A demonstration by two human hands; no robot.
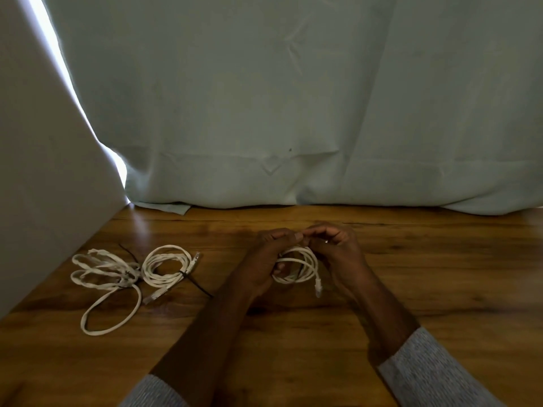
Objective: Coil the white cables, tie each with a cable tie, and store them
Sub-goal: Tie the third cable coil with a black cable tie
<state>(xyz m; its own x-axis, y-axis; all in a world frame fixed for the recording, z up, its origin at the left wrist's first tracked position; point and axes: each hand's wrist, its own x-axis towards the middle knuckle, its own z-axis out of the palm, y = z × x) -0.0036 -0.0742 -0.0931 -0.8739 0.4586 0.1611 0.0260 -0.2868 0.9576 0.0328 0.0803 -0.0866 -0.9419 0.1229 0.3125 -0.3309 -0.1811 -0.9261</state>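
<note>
Over wooden table point(382, 333), fingers point(296, 237) pinch coiled cable point(305, 259).

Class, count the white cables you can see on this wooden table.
3. A flat cable lies far left, a tied round coil beside it, and a third coil is held in both hands. None appear hidden.

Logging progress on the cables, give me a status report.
Left hand and right hand both grip the coiled cable. Two tied coils lie left on the table. Nothing in the way.
</note>
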